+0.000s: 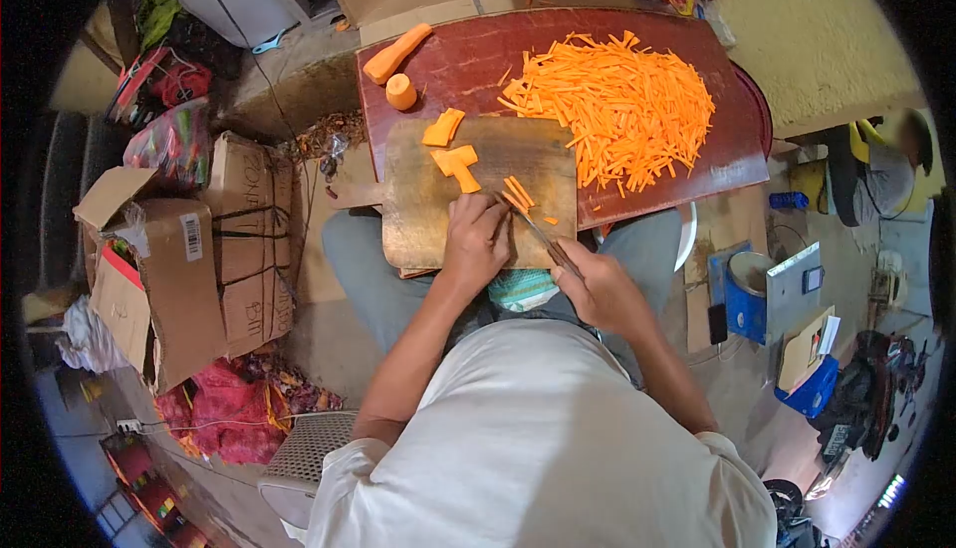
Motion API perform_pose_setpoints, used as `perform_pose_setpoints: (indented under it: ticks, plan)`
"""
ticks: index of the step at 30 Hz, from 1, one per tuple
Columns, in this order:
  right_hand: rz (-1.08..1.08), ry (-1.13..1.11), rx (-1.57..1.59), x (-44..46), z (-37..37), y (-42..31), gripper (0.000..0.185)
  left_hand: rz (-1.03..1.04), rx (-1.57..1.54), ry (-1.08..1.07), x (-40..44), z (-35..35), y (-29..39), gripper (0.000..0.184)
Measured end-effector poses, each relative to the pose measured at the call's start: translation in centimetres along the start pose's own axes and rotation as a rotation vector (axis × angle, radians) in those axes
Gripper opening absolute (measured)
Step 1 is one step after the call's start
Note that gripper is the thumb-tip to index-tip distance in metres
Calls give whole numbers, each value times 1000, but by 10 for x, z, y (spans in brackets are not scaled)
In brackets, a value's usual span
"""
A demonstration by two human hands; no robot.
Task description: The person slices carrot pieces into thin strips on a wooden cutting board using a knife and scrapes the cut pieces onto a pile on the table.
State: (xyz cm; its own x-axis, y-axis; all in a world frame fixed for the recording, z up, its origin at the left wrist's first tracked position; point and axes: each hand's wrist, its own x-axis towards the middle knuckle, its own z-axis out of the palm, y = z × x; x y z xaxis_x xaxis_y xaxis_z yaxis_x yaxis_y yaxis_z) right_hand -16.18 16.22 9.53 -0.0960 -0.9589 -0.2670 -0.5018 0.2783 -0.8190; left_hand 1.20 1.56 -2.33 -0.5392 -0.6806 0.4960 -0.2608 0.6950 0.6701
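My right hand (600, 287) grips a knife (541, 234), its blade angled up and left across the wooden cutting board (408, 229). My left hand (478, 237) rests on the board just left of the blade, fingers curled down and pressed together. Whatever lies under those fingertips is hidden. Beside the blade are a few cut carrot sticks (518, 193) and a small scrap. Thick carrot slices (457, 166) lie above my left hand, with another carrot slice (443, 127) farther up.
A large heap of carrot strips (617, 105) covers the right of the red table (478, 55). A peeled carrot (397, 53) and a carrot stub (400, 92) lie at its left. Cardboard boxes (164, 279) stand left. At far right is another person (886, 175).
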Motion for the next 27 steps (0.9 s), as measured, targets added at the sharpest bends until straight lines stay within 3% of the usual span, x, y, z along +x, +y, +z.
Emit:
perform_pose_setpoints:
  ticks: [6, 8, 12, 17, 20, 22, 23, 27]
  plan:
    - [-144, 43, -58, 46, -52, 58, 41, 22, 32, -38, 3, -4, 3, 23]
    - [-5, 21, -22, 75, -81, 70, 39, 28, 31, -41, 4, -4, 3, 22]
    - [-88, 164, -146, 122, -122, 69, 38, 23, 34, -46, 4, -3, 4, 23]
    - [-85, 353, -155, 125, -129, 63, 32, -28, 8, -59, 5, -7, 5, 18]
    - [-289, 505, -34, 114, -103, 70, 35, -75, -77, 18, 10, -10, 3, 13]
    - [-14, 315, 191, 99, -94, 48, 38, -150, -82, 63, 17, -21, -5, 11]
    - [124, 217, 302, 90, -89, 41, 39, -169, -26, 47, 21, -28, -11, 20]
    - [-13, 219, 282, 77, -63, 42, 36, -205, 205, 64, 43, -50, -28, 32]
